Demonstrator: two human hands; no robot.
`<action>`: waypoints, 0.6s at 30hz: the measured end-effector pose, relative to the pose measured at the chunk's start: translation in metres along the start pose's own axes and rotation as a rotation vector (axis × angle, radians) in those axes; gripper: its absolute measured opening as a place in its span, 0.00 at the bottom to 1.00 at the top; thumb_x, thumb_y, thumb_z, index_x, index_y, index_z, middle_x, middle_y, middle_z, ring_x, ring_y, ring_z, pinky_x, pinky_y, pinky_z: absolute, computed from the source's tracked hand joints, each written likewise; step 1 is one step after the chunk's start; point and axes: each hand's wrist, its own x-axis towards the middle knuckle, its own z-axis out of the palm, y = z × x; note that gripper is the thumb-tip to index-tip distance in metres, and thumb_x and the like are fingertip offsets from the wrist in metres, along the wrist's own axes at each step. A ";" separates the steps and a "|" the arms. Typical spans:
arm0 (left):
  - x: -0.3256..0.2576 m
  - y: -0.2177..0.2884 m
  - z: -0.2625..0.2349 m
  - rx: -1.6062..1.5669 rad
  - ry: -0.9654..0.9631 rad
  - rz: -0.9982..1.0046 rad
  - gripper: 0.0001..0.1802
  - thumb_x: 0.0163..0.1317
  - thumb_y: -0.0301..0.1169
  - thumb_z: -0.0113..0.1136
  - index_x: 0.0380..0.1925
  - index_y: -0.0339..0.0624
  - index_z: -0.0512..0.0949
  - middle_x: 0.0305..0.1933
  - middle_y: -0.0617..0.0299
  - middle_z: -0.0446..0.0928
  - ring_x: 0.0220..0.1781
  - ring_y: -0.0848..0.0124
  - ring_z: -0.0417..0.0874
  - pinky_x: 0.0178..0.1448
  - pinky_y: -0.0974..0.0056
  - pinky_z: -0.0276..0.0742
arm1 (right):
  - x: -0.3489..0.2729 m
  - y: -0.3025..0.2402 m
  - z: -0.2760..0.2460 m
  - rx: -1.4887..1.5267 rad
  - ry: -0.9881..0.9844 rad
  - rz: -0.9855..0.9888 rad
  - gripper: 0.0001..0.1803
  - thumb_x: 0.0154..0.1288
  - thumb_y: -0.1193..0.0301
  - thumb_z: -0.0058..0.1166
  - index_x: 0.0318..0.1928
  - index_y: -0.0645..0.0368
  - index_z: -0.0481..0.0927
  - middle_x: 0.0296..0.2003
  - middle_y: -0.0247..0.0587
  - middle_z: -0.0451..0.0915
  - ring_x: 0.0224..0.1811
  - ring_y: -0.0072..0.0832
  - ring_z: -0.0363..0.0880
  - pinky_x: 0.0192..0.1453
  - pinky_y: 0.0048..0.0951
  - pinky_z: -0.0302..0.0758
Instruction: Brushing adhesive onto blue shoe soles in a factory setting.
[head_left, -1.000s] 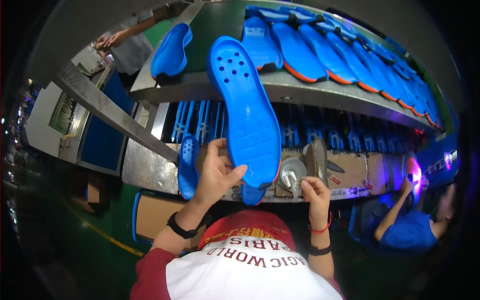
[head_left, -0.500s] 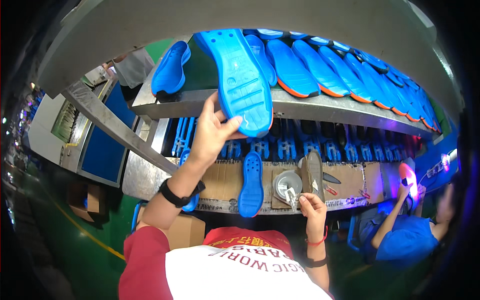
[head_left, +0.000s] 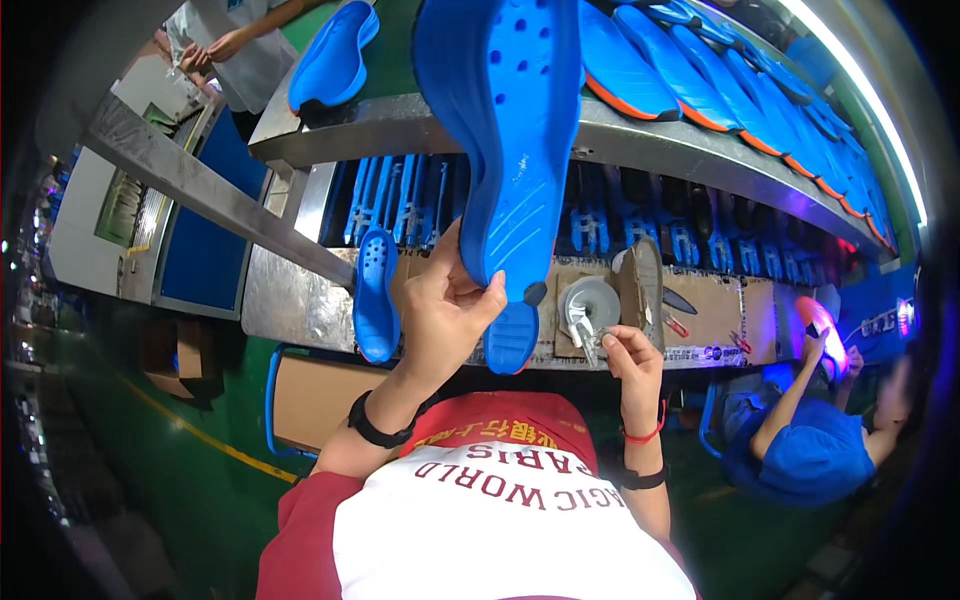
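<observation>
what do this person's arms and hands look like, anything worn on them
Both hands are bare, no gloves. The left hand has a black band around the wrist, and a dark red short sleeve shows at the upper arm. The right hand has a thin red string bracelet at the wrist, with a black band a little further down the forearm.

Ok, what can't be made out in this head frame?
- Blue insole: its upper end is cut off by the top edge.
- Small metal tool in the right hand: too small to identify.
- Left hand grip: fingertips hidden behind the insole.
- Racked blue pieces: shadowed under the conveyor.
</observation>
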 end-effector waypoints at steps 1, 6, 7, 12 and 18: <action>-0.001 0.000 0.000 -0.002 0.005 -0.004 0.33 0.55 0.17 0.60 0.62 0.31 0.61 0.45 0.50 0.80 0.46 0.67 0.83 0.50 0.65 0.82 | 0.000 0.000 0.001 0.005 -0.016 0.005 0.05 0.63 0.74 0.56 0.39 0.61 0.79 0.23 0.22 0.72 0.20 0.09 0.59 0.23 0.15 0.53; -0.003 0.001 -0.005 -0.026 -0.070 -0.081 0.34 0.57 0.16 0.58 0.64 0.32 0.58 0.54 0.53 0.74 0.51 0.68 0.80 0.55 0.65 0.78 | 0.004 0.002 0.003 -0.013 -0.023 0.025 0.06 0.63 0.74 0.58 0.39 0.61 0.80 0.25 0.22 0.74 0.21 0.08 0.61 0.23 0.13 0.54; -0.003 0.001 -0.005 -0.025 -0.067 -0.083 0.34 0.57 0.16 0.58 0.64 0.32 0.58 0.54 0.53 0.74 0.51 0.68 0.80 0.55 0.65 0.78 | 0.005 0.003 0.003 -0.002 -0.042 0.023 0.06 0.63 0.74 0.58 0.39 0.61 0.80 0.25 0.22 0.74 0.21 0.08 0.61 0.23 0.13 0.54; 0.000 -0.003 -0.004 -0.008 -0.007 -0.040 0.34 0.55 0.17 0.60 0.63 0.31 0.60 0.41 0.50 0.81 0.42 0.67 0.84 0.48 0.65 0.82 | 0.006 0.005 0.006 -0.010 -0.028 0.028 0.05 0.63 0.74 0.57 0.39 0.61 0.80 0.25 0.23 0.75 0.22 0.08 0.61 0.23 0.13 0.54; -0.001 -0.003 -0.004 -0.019 -0.003 -0.054 0.34 0.54 0.18 0.60 0.63 0.31 0.61 0.40 0.49 0.81 0.42 0.66 0.85 0.47 0.65 0.83 | 0.005 0.005 0.010 -0.041 -0.013 0.047 0.05 0.63 0.75 0.56 0.38 0.62 0.80 0.23 0.23 0.72 0.20 0.10 0.61 0.23 0.15 0.54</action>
